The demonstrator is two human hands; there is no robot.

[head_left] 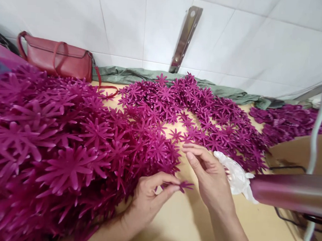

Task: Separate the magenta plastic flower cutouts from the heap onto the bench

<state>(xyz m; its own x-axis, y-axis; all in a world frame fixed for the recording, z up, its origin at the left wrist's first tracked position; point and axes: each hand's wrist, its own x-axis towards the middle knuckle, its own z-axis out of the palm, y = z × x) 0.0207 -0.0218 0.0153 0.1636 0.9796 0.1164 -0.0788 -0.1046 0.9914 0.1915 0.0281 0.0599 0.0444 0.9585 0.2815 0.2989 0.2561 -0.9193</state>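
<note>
My left hand [155, 194] pinches a small magenta fabric flower cutout [186, 186] between thumb and forefinger, just above the table [169, 221]. To its right is my right hand [208, 172], raised with thumb and fingers stretched out and nothing seen in it. A large heap of magenta flower cutouts [70, 167] rises at the left, next to my left hand. Beyond my fingertips lies a second, looser pile of flower cutouts [219, 119]. White crumpled wrapping [238, 178] sits just behind my right hand, partly covered by it, at the end of a shiny metal cylinder [291, 192].
A red handbag [58, 58] stands by the tiled wall, its strap trailing onto the table. Green cloth [142, 76] runs along the wall's foot. A metal bracket [185, 40] is fixed above it. A pale cable [316, 132] hangs at right, near more purple pieces [297, 122].
</note>
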